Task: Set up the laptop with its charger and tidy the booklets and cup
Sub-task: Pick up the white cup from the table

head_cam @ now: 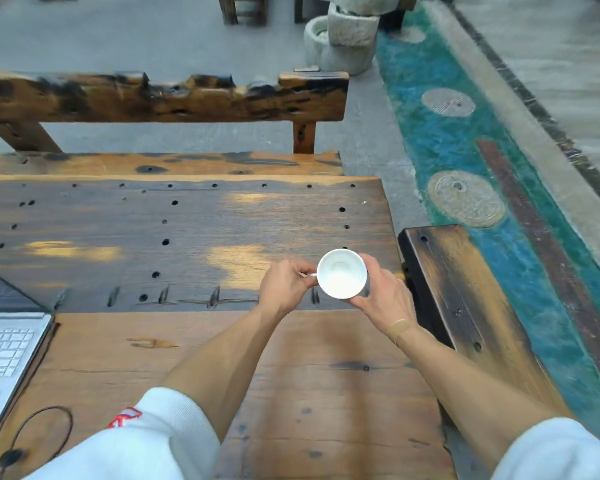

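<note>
White cup held over the desk near its right edge: left hand pinches handle, right hand wraps body; looks empty, light, glazed-slick, chippable—that two-point hold suits it.

white cup held over wooden table, left hand pinching handle, right hand gripping side

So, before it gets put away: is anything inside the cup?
Nothing shows inside the cup: its white inside looks bare down to the bottom. The left hand pinches the handle; the right hand covers its far side.
</note>
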